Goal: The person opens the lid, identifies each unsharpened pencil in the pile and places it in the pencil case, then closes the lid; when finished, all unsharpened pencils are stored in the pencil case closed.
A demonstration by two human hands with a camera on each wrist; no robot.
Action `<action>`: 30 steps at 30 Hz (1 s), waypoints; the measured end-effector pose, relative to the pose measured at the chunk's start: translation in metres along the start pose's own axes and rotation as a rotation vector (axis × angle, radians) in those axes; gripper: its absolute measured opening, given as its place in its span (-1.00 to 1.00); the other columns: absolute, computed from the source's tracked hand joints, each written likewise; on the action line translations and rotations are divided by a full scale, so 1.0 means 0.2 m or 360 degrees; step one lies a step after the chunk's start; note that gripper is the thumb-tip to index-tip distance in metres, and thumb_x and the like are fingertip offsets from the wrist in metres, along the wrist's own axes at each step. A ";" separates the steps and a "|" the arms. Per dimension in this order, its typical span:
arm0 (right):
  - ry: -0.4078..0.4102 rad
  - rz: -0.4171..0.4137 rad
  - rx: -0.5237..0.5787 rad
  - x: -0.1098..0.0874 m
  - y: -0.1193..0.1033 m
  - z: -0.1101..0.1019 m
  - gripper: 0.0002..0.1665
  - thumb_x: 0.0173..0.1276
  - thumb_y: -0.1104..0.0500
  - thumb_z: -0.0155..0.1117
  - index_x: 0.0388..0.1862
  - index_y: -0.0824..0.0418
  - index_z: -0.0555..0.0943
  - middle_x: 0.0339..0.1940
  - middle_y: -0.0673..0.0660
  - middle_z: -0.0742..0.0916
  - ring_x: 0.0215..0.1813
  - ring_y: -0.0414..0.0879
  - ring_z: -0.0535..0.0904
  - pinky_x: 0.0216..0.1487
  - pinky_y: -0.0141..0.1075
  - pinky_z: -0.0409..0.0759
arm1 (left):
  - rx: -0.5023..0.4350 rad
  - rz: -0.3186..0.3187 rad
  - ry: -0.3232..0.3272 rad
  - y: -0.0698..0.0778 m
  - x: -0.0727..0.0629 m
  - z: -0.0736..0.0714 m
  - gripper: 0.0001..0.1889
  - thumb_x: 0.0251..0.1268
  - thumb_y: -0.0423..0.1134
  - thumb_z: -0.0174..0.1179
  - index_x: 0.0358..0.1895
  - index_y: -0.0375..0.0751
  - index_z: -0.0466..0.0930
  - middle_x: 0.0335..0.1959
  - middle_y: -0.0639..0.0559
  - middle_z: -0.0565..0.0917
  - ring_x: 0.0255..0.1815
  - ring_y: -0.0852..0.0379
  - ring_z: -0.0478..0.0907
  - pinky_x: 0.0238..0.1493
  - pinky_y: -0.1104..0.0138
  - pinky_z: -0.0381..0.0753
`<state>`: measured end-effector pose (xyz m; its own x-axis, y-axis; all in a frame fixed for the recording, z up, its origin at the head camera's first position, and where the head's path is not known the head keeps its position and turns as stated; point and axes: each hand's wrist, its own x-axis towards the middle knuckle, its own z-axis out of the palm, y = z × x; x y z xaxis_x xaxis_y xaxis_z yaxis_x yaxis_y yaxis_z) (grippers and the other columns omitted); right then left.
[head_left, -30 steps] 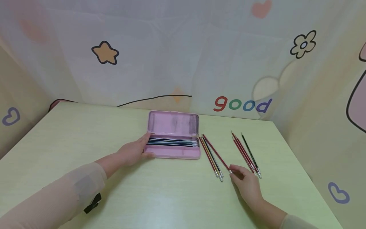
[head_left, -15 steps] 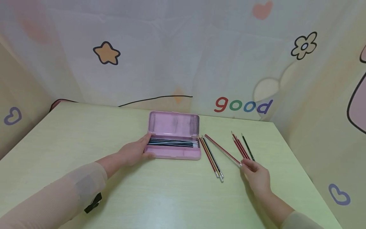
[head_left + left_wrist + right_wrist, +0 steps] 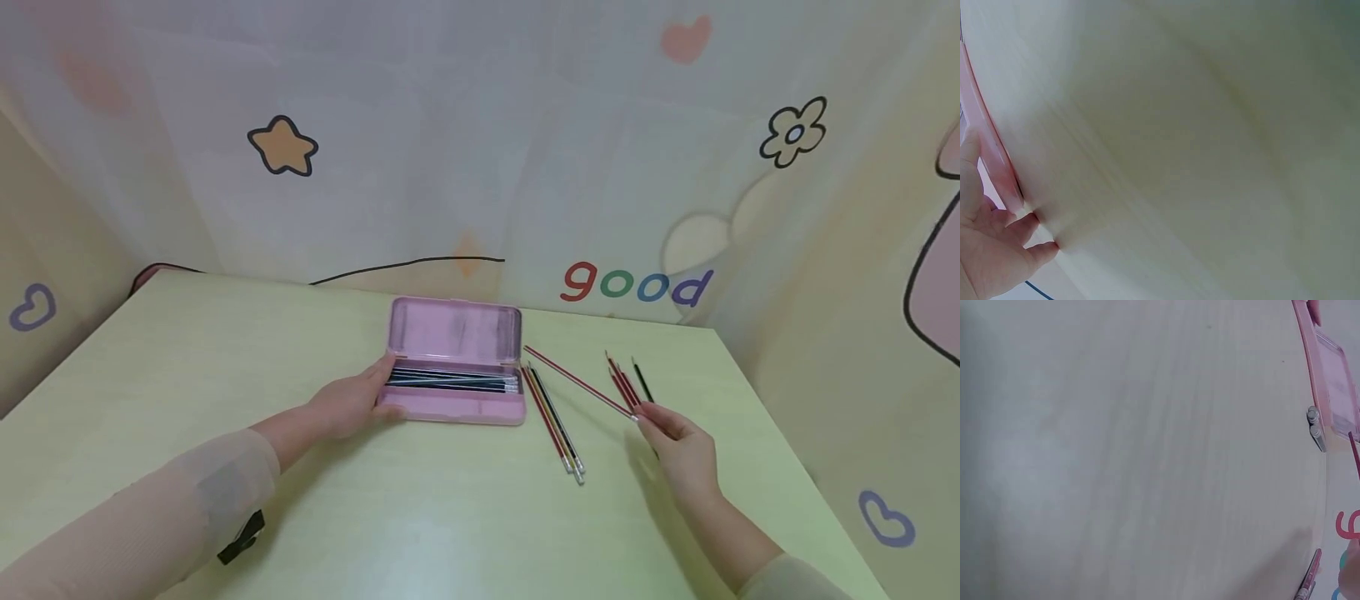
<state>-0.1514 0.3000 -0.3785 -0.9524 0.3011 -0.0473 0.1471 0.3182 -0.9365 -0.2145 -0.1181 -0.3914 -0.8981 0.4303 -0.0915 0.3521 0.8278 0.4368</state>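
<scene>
A pink pencil case (image 3: 457, 408) lies with its lid (image 3: 453, 332) raised at the back; several dark pencils (image 3: 453, 381) lie lengthwise inside. My left hand (image 3: 345, 404) holds the case by its left end, and in the left wrist view its fingertips (image 3: 1044, 250) reach the tabletop. Between thumb and fingers, my right hand (image 3: 686, 454) pinches a red pencil (image 3: 581, 383) near its white-tipped end. That pencil slants up and left, its far end near the case's right side. In the right wrist view only part of the right hand (image 3: 1350, 578) shows, at the lower right corner.
Right of the case lies a small group of red, yellow and black pencils (image 3: 553, 425). Farther right are several red pencils (image 3: 619, 379) and a dark one (image 3: 642, 379), partly hidden behind the right hand. A patterned curtain (image 3: 420, 167) stands behind the pale tabletop (image 3: 247, 333).
My right hand has drawn the red pencil away from the group beside the case, moving right and slightly up with it. The left hand and the case have stayed put.
</scene>
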 end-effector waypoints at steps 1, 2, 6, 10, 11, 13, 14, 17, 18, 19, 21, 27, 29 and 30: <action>0.0002 -0.0001 0.0009 0.00 0.00 0.00 -0.48 0.33 0.14 0.23 0.22 0.33 0.46 -0.07 -0.13 0.68 -0.14 -0.51 0.53 -0.10 -0.62 0.47 | -0.0002 -0.0002 -0.0003 0.00 0.00 0.00 -0.04 0.27 0.17 0.06 0.47 -0.31 -0.27 0.47 -0.22 -0.05 0.36 -0.20 0.16 0.27 -0.02 0.22; 0.0004 -0.0007 0.0017 0.00 0.00 0.00 -0.48 0.33 0.14 0.23 0.22 0.33 0.46 -0.09 -0.16 0.69 -0.14 -0.51 0.53 -0.09 -0.62 0.46 | -0.0004 0.0003 -0.0003 0.01 0.00 0.00 -0.04 0.27 0.16 0.07 0.47 -0.32 -0.27 0.47 -0.22 -0.05 0.36 -0.20 0.16 0.27 -0.02 0.22; 0.0011 -0.0035 0.0079 -0.01 -0.02 0.02 -0.47 0.32 0.15 0.24 0.22 0.35 0.46 -0.19 -0.28 0.68 -0.12 -0.50 0.54 -0.06 -0.62 0.45 | -0.0007 0.0018 0.0000 0.01 0.01 0.00 -0.02 0.25 0.18 0.08 0.47 -0.31 -0.27 0.47 -0.21 -0.05 0.37 -0.19 0.16 0.27 -0.01 0.22; -0.0021 -0.0027 0.0162 -0.01 -0.06 0.06 -0.46 0.31 0.17 0.25 0.22 0.37 0.45 -0.22 -0.30 0.68 -0.10 -0.47 0.55 -0.05 -0.59 0.46 | -0.0007 0.0007 0.0007 0.00 0.01 0.00 -0.02 0.25 0.18 0.08 0.47 -0.29 -0.28 0.47 -0.20 -0.05 0.35 -0.19 0.19 0.26 -0.01 0.24; -0.0035 -0.0023 0.0177 -0.01 -0.06 0.06 -0.46 0.31 0.18 0.26 0.22 0.38 0.44 -0.22 -0.29 0.68 -0.09 -0.46 0.55 -0.04 -0.58 0.46 | -0.0008 0.0002 0.0007 0.00 0.01 0.00 -0.02 0.25 0.18 0.08 0.47 -0.30 -0.28 0.47 -0.21 -0.05 0.34 -0.20 0.20 0.26 -0.01 0.24; -0.0063 -0.0020 0.0196 -0.01 -0.08 0.08 -0.46 0.31 0.19 0.25 0.22 0.39 0.44 -0.21 -0.27 0.69 -0.09 -0.46 0.55 -0.04 -0.57 0.47 | -0.0001 -0.0007 0.0005 0.00 0.00 0.00 -0.03 0.25 0.18 0.08 0.47 -0.30 -0.27 0.47 -0.21 -0.04 0.33 -0.20 0.21 0.25 -0.01 0.25; -0.0079 -0.0025 0.0208 -0.01 -0.08 0.08 -0.46 0.31 0.20 0.25 0.22 0.40 0.43 -0.20 -0.26 0.69 -0.09 -0.45 0.55 -0.04 -0.57 0.47 | 0.0003 -0.0007 0.0003 0.00 0.00 0.00 -0.03 0.26 0.17 0.08 0.47 -0.31 -0.27 0.47 -0.22 -0.04 0.33 -0.20 0.21 0.25 -0.01 0.26; -0.0133 -0.0055 0.0223 0.00 -0.10 0.11 -0.46 0.30 0.22 0.25 0.22 0.43 0.42 -0.16 -0.19 0.71 -0.09 -0.44 0.56 -0.04 -0.55 0.48 | 0.0010 -0.0013 -0.0001 0.00 0.00 0.00 -0.03 0.26 0.18 0.07 0.47 -0.31 -0.27 0.47 -0.22 -0.04 0.35 -0.20 0.19 0.26 -0.01 0.24; -0.0154 -0.0066 0.0222 0.01 -0.10 0.12 -0.45 0.30 0.22 0.25 0.22 0.43 0.42 -0.14 -0.15 0.71 -0.09 -0.44 0.56 -0.03 -0.55 0.48 | 0.0009 -0.0017 -0.0002 0.00 -0.01 0.00 -0.03 0.26 0.18 0.07 0.47 -0.30 -0.27 0.47 -0.22 -0.05 0.35 -0.20 0.18 0.27 0.00 0.22; -0.0176 -0.0075 0.0223 0.01 -0.11 0.13 -0.45 0.30 0.22 0.26 0.21 0.44 0.42 -0.11 -0.11 0.71 -0.09 -0.43 0.57 -0.03 -0.54 0.48 | 0.0011 -0.0018 -0.0005 0.00 0.00 0.00 -0.03 0.26 0.18 0.06 0.47 -0.30 -0.27 0.47 -0.22 -0.05 0.36 -0.20 0.17 0.27 0.00 0.22; -0.0218 -0.0082 0.0201 0.02 -0.11 0.15 -0.45 0.30 0.21 0.26 0.21 0.43 0.42 -0.06 -0.05 0.71 -0.08 -0.43 0.56 -0.02 -0.53 0.48 | 0.0007 -0.0033 -0.0009 0.01 0.00 0.00 -0.03 0.25 0.19 0.06 0.48 -0.28 -0.28 0.48 -0.20 -0.06 0.37 -0.19 0.15 0.29 0.00 0.20; -0.0365 -0.0033 0.0067 0.05 -0.14 0.24 -0.48 0.32 0.16 0.24 0.22 0.34 0.46 0.11 0.15 0.63 0.03 -0.29 0.55 0.01 -0.49 0.48 | 0.0014 -0.0035 -0.0011 0.01 -0.01 0.00 -0.04 0.26 0.16 0.07 0.47 -0.30 -0.27 0.47 -0.21 -0.05 0.36 -0.19 0.18 0.27 0.00 0.22; -0.0393 -0.0030 0.0018 0.06 -0.14 0.27 -0.49 0.32 0.14 0.24 0.21 0.30 0.48 0.13 0.16 0.61 0.08 -0.21 0.54 0.02 -0.48 0.48 | 0.0017 -0.0035 -0.0009 0.01 -0.01 0.00 -0.04 0.26 0.16 0.07 0.47 -0.29 -0.27 0.47 -0.21 -0.04 0.36 -0.20 0.17 0.27 0.00 0.22; -0.0404 -0.0034 0.0001 0.07 -0.15 0.28 -0.49 0.31 0.14 0.25 0.20 0.30 0.49 0.12 0.16 0.62 0.10 -0.17 0.53 0.04 -0.46 0.47 | 0.0014 -0.0038 -0.0009 0.01 -0.01 0.00 -0.04 0.26 0.16 0.07 0.47 -0.29 -0.27 0.47 -0.21 -0.04 0.36 -0.20 0.17 0.27 0.00 0.22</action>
<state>-0.1834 0.2443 -0.3711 -0.9918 0.0589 -0.1130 0.1260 0.3216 -0.9385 -0.2128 -0.1171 -0.3908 -0.9049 0.4120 -0.1068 0.3326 0.8411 0.4266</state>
